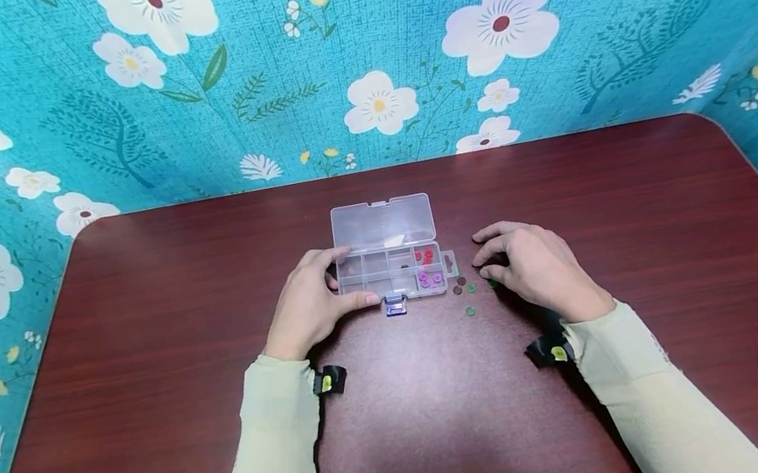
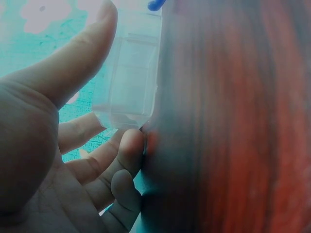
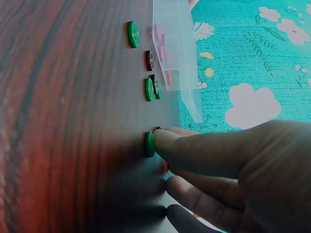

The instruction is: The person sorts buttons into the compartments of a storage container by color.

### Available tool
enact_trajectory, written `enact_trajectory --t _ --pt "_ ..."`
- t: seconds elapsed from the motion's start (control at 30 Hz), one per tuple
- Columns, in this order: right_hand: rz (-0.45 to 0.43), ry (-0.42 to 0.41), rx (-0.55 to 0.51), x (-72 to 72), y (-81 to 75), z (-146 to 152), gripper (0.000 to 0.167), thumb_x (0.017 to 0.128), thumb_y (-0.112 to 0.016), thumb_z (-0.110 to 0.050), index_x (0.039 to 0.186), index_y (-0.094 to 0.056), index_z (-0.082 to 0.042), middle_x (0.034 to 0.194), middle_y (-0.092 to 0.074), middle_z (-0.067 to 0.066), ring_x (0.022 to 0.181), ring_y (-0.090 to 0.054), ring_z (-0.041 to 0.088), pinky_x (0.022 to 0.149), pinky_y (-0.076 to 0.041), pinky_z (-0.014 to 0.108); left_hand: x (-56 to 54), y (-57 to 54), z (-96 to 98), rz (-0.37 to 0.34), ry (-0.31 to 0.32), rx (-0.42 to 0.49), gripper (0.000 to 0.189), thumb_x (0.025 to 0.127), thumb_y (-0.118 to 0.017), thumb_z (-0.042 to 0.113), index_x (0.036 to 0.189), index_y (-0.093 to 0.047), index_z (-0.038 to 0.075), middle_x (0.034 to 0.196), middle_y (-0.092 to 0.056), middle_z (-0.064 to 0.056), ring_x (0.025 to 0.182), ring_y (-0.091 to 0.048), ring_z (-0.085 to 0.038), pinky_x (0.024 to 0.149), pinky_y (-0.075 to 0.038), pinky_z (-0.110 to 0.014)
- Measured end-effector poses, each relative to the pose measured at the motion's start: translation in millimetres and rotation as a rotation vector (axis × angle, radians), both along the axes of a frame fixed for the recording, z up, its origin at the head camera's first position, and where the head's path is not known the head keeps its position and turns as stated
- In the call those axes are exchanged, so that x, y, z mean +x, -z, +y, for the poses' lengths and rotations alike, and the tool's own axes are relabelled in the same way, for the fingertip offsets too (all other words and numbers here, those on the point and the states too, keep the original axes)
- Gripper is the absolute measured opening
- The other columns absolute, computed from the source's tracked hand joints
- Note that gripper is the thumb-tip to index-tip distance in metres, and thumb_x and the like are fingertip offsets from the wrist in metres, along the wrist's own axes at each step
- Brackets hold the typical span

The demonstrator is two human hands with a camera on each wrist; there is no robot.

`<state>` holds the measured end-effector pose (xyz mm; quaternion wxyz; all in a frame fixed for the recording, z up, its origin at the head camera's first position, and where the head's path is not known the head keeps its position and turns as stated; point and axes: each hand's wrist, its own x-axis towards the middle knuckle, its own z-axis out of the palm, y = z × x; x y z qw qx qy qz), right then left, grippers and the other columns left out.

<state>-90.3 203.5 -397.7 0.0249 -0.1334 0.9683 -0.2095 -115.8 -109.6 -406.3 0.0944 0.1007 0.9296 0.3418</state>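
A clear plastic compartment box (image 1: pixel 391 275) lies on the table with its lid (image 1: pixel 382 223) folded back. My left hand (image 1: pixel 310 299) holds its left end, thumb along the front edge and fingers at the rear. Red buttons (image 1: pixel 425 255) and purple buttons (image 1: pixel 425 281) fill two right-hand compartments; a dark button (image 1: pixel 405 267) lies in another. My right hand (image 1: pixel 536 264) rests right of the box, fingers bent loosely toward the tabletop. In the right wrist view its thumb tip is right at a green button (image 3: pixel 149 144), with a dark button's edge (image 3: pixel 158 128) just behind, mostly hidden.
Between box and right hand lie loose green buttons (image 1: pixel 470 311) and dark buttons (image 1: pixel 461 281). A blue latch (image 1: pixel 395 306) sticks out at the box's front, and a clear hanging tab (image 1: pixel 450 263) at its right end. Flowered cloth (image 1: pixel 378 101) stands behind the table (image 1: pixel 196 235).
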Motion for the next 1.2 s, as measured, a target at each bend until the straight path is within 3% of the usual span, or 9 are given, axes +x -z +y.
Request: enact_trajectory --t 0.57,0.93,1.2 --pt "0.003 0.038 -0.007 -0.5 1.7 -2.4 0.008 0.083 -0.08 -0.009 0.086 -0.077 -0.016 0.124 -0.067 0.001 0.101 -0.067 0.024 0.071 -0.05 0.043 -0.4 0.3 0.4 0.01 0.0 -0.006 0.08 0.072 -0.089 0.047 0.141 -0.059 0.017 0.101 -0.054 -0.004 0.084 -0.052 -0.019 0.078 -0.041 -0.036" --pt "-0.005 0.063 -0.013 -0.2 0.8 -3.1 0.011 0.083 -0.079 -0.009 0.079 -0.073 -0.017 0.124 -0.068 0.001 0.094 -0.067 0.024 0.066 -0.047 0.039 -1.0 -2.1 1.7 -0.005 0.002 -0.007 0.08 0.074 -0.088 0.046 0.142 -0.058 0.017 0.101 -0.053 -0.005 0.084 -0.052 -0.02 0.077 -0.041 -0.037" --pt "0.001 0.05 -0.024 1.2 -1.9 -4.5 0.012 0.084 -0.078 -0.006 0.079 -0.072 -0.015 0.118 -0.069 0.005 0.101 -0.065 0.027 0.075 -0.049 0.043 -0.3 -1.5 1.8 -0.002 0.001 -0.009 0.081 0.073 -0.089 0.047 0.141 -0.059 0.017 0.101 -0.054 -0.005 0.084 -0.052 -0.02 0.077 -0.042 -0.036"
